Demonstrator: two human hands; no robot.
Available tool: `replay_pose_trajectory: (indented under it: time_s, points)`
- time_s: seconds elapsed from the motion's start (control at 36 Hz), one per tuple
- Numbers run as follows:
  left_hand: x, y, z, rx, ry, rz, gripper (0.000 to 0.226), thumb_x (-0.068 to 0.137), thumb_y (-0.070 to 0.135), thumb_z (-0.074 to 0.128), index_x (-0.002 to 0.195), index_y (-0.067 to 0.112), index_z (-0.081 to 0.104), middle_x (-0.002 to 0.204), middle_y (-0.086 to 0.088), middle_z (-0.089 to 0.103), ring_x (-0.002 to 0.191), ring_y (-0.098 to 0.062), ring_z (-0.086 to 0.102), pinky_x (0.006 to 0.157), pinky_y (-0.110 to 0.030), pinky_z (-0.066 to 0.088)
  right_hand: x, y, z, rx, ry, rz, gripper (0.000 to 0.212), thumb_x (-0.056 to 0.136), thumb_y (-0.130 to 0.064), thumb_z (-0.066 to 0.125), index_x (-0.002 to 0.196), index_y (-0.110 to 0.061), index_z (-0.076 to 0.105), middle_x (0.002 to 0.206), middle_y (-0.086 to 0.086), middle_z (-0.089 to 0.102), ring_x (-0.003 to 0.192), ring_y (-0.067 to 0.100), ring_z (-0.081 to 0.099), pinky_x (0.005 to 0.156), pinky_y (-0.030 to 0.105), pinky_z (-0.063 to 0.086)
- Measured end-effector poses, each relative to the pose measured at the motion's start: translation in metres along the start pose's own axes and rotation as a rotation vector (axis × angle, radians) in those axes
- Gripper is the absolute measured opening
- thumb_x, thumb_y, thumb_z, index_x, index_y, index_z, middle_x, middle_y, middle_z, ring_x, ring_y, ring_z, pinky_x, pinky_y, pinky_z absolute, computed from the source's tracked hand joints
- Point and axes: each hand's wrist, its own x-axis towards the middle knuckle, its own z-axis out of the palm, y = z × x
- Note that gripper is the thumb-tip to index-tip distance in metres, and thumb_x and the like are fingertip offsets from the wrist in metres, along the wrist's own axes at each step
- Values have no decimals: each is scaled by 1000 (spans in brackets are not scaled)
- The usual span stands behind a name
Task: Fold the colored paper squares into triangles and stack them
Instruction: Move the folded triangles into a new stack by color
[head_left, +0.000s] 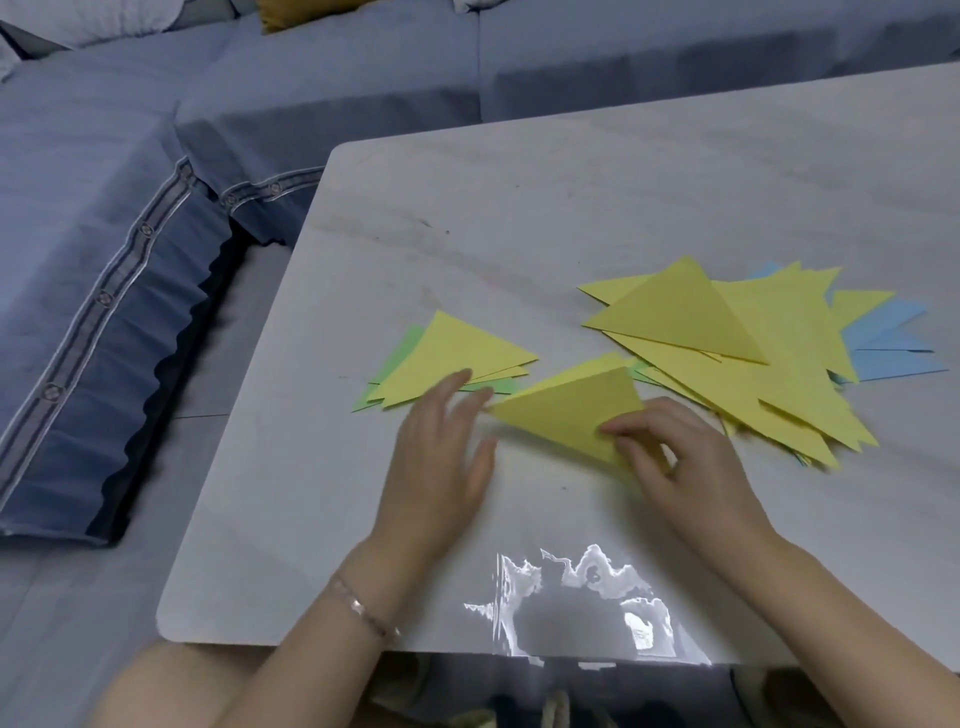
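A folded yellow paper triangle (571, 408) lies near the table's middle. My right hand (680, 457) pinches its right corner between thumb and fingers. My left hand (441, 447) rests flat on the table just left of it, fingers spread, fingertips touching the triangle's left tip and the edge of a small stack (447, 364) of yellow and green triangles. To the right lies a loose pile (727, 338) of yellow, green and blue folded triangles, overlapping unevenly.
The white marbled table (519, 208) has a rounded left edge with a gap beside it. A blue sofa (156, 182) wraps round the left and back. A bright reflection (576, 597) shows on the table's near edge.
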Motion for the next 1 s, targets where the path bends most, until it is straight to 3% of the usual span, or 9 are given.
replay_pose_trajectory:
  time_s: [0.14, 0.22, 0.28, 0.36, 0.42, 0.5, 0.64, 0.83, 1.0]
  points:
    - [-18, 11, 21, 44, -169, 152, 35, 78, 0, 58, 112, -1, 63, 129, -21, 53, 118, -36, 53, 94, -46, 45, 25, 6, 18, -45, -274, 4, 28, 85, 6, 52, 97, -14, 67, 101, -1, 46, 82, 16, 50, 72, 19, 37]
    - [-24, 10, 35, 65, -365, 60, 42, 94, 13, 44, 135, 5, 44, 150, -11, 27, 139, -29, 25, 115, -40, 15, 29, 14, 32, -129, -369, 25, 27, 87, 3, 51, 103, -13, 66, 119, 3, 40, 99, 16, 47, 85, 21, 35]
    - [-30, 5, 43, 121, -428, 22, 46, 99, 23, 32, 144, 12, 28, 155, -2, 10, 144, -21, 5, 113, -30, -11, 26, 15, 39, -234, -310, 18, 26, 83, 4, 55, 102, -9, 67, 129, 11, 42, 113, 23, 44, 96, 26, 33]
    - [-32, 4, 44, 184, -474, 16, 51, 98, 35, 27, 144, 12, 29, 153, -2, 17, 143, -23, 10, 113, -39, -6, 12, 12, 47, -334, -171, -84, 25, 69, 9, 70, 91, -3, 72, 117, 21, 57, 107, 38, 55, 92, 41, 44]
    - [-32, 6, 44, 212, -460, 25, 59, 94, 44, 22, 142, 10, 32, 151, -3, 23, 141, -25, 18, 112, -48, 4, -2, 11, 53, -366, -201, -190, 29, 66, 6, 75, 94, -1, 71, 106, 17, 65, 96, 33, 63, 84, 39, 50]
    - [-34, 7, 44, 211, -452, 7, 62, 93, 47, 22, 140, 9, 36, 149, -5, 27, 139, -25, 21, 110, -52, 11, -20, 11, 58, -388, -242, -211, 35, 68, 0, 76, 103, 0, 68, 100, 11, 67, 91, 26, 65, 80, 31, 52]
    - [-35, 8, 44, 248, -455, 7, 58, 92, 44, 28, 133, 8, 48, 142, -7, 43, 132, -26, 39, 101, -54, 33, -23, 8, 55, -518, -196, -235, 39, 60, -8, 82, 98, -5, 72, 93, 5, 70, 85, 22, 67, 76, 29, 53]
    - [-34, 8, 42, 228, -497, -13, 56, 94, 47, 22, 142, 22, 35, 150, -3, 27, 140, -24, 22, 110, -54, 15, -25, 13, 49, -567, -145, -233, 33, 67, -13, 78, 99, -8, 71, 92, 3, 70, 83, 22, 66, 81, 30, 51]
    - [-37, 4, 46, 231, -512, -25, 61, 88, 56, 1, 145, 35, 4, 150, 12, -12, 140, -13, -17, 112, -36, -17, -28, 23, 40, -504, -85, -179, 21, 79, -13, 66, 98, -8, 71, 92, 2, 69, 82, 23, 65, 76, 29, 50]
